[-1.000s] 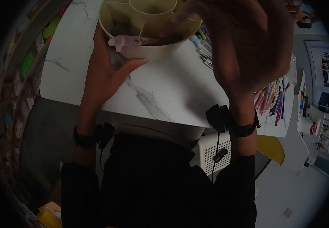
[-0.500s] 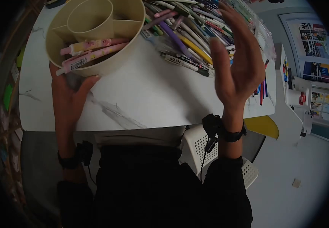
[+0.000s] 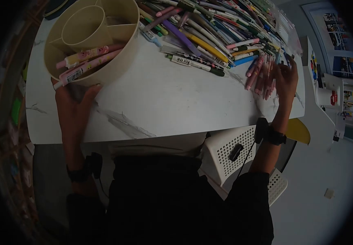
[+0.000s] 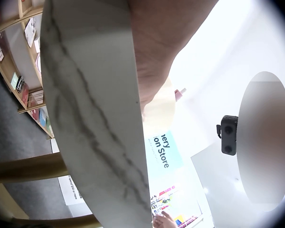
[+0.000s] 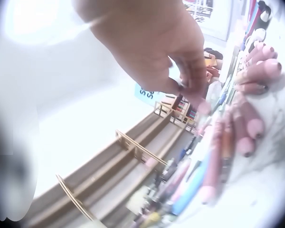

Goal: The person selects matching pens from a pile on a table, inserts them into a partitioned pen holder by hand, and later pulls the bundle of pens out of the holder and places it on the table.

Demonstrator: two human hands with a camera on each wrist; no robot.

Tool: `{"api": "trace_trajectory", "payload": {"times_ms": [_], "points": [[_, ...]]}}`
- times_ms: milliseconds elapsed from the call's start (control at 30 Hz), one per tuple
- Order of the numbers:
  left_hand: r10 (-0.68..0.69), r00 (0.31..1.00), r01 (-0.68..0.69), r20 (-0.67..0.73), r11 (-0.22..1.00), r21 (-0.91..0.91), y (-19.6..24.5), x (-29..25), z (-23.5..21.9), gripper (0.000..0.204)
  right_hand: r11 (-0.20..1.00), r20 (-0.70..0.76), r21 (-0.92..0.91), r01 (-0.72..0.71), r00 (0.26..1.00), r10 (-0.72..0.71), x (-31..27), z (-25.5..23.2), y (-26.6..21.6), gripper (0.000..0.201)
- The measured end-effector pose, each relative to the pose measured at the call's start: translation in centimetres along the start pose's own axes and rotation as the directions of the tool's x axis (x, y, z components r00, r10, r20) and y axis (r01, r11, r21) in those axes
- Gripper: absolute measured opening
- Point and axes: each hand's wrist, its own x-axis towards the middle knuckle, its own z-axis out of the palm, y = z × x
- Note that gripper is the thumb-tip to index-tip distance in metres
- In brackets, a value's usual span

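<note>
At the table's left side stands a round cream pen holder point(image 3: 115, 65) with a central cup and dividers. Two pink pens point(image 3: 87, 61) lean in its near compartment, ends over the rim. My left hand point(image 3: 73, 108) grips the holder's near side, thumb along the outer wall and the other fingers largely hidden. My right hand point(image 3: 287, 79) is by a bunch of pink pens point(image 3: 260, 79) at the table's right. In the right wrist view, its thumb and fingers are loosely bent close over pens point(image 5: 247, 126), with nothing plainly held.
A wide heap of mixed pens point(image 3: 209, 32) covers the far middle of the white marbled table point(image 3: 164, 106). Clear plastic trays point(image 3: 284, 30) stand behind it. A white perforated chair point(image 3: 229, 151) is under the front edge, with a yellow seat point(image 3: 298, 131) to the right.
My right hand let go of a pink pen in the holder, which joined another there, then moved right to the pink bunch. My left hand stays on the holder as the view shifts.
</note>
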Motion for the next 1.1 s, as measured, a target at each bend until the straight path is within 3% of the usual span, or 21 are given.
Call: {"api": "trace_trajectory", "payload": {"times_ms": [33,133,167,200,333,400,467,533,600,633,700,800,833,867,933,967,1033,1100], "points": [[-0.001,1.000,0.001,-0.006,1.000,0.010,-0.4,0.0,0.0,0.060,1.000,0.004,0.011,0.003,1.000,-0.003,0.0,0.6,-1.3,0.044],[-0.078,0.997,0.073,0.021,0.981,0.181,-0.7,0.2,-0.4,0.061,0.929,-0.068,0.358,0.095,0.995,-0.076,-2.1,0.4,-4.6,0.043],[0.042,0.999,-0.040,-0.012,0.996,0.084,0.4,0.5,0.0,0.067,0.875,-0.094,0.467,0.128,0.991,-0.094,-5.6,1.3,-7.6,0.043],[0.157,0.986,-0.158,-0.054,0.987,-0.009,1.2,0.6,0.1,0.072,0.808,-0.119,0.567,0.156,0.987,-0.107,-4.4,1.4,-8.0,0.043],[0.133,0.991,-0.134,0.015,0.991,0.022,1.4,0.8,-0.1,0.078,0.457,-0.247,0.853,0.252,0.966,-0.071,-1.0,1.3,-9.3,0.043],[0.104,0.995,-0.103,0.005,0.989,-0.103,1.2,0.8,0.1,0.080,0.248,-0.317,0.917,0.313,0.948,-0.023,-1.7,2.3,-12.2,0.043],[0.103,0.995,-0.101,0.014,0.990,-0.098,1.5,0.8,0.1,0.081,0.281,-0.351,0.830,0.481,0.843,-0.407,-2.9,5.0,-17.0,0.051],[0.098,0.995,-0.097,0.007,0.991,-0.095,1.7,0.9,-0.1,0.083,0.235,-0.182,0.900,0.368,0.804,-0.566,-3.9,8.2,-21.8,0.059],[0.098,0.995,-0.095,0.025,0.990,-0.107,1.8,1.0,-0.3,0.087,0.436,-0.212,0.706,0.558,0.754,-0.622,-6.0,9.8,-25.9,0.058],[0.092,0.996,-0.091,0.012,0.990,-0.107,1.8,1.0,-0.3,0.087,0.427,-0.209,0.710,0.560,0.746,-0.632,-6.0,10.5,-26.5,0.058],[0.165,0.986,-0.164,-0.001,0.980,-0.116,1.8,1.1,-0.4,0.093,0.364,-0.259,0.537,0.761,0.559,-0.788,-5.0,12.8,-26.9,0.056],[0.109,0.994,-0.103,0.030,0.980,-0.173,1.6,1.1,-0.4,0.097,0.161,-0.239,0.237,0.958,0.218,-0.946,-4.0,15.7,-27.7,0.054],[0.103,0.994,-0.097,0.025,0.979,-0.177,1.5,1.0,-0.4,0.097,0.289,-0.082,0.235,0.928,0.315,-0.945,-5.3,15.1,-28.5,0.049],[0.099,0.995,-0.092,0.026,0.976,-0.196,1.5,1.0,-0.4,0.097,0.290,-0.078,0.233,0.928,0.315,-0.946,-5.8,15.3,-28.6,0.049],[0.105,0.994,-0.095,0.039,0.971,-0.218,1.6,1.1,-0.3,0.098,0.350,0.090,0.177,0.920,0.339,-0.937,-6.7,15.9,-27.9,0.054],[0.113,0.993,-0.102,0.040,0.971,-0.214,1.7,1.1,-0.3,0.096,0.360,0.091,0.169,0.918,0.349,-0.933,-7.0,16.5,-27.5,0.054],[0.138,0.989,-0.123,0.056,0.969,-0.216,1.7,1.1,-0.3,0.095,0.346,-0.134,0.324,0.880,0.405,-0.904,-7.0,17.6,-26.9,0.050],[0.159,0.987,-0.152,0.024,0.972,-0.181,1.9,0.9,-0.3,0.092,0.386,-0.148,0.329,0.862,0.451,-0.880,-7.3,17.2,-26.6,0.051]]}}
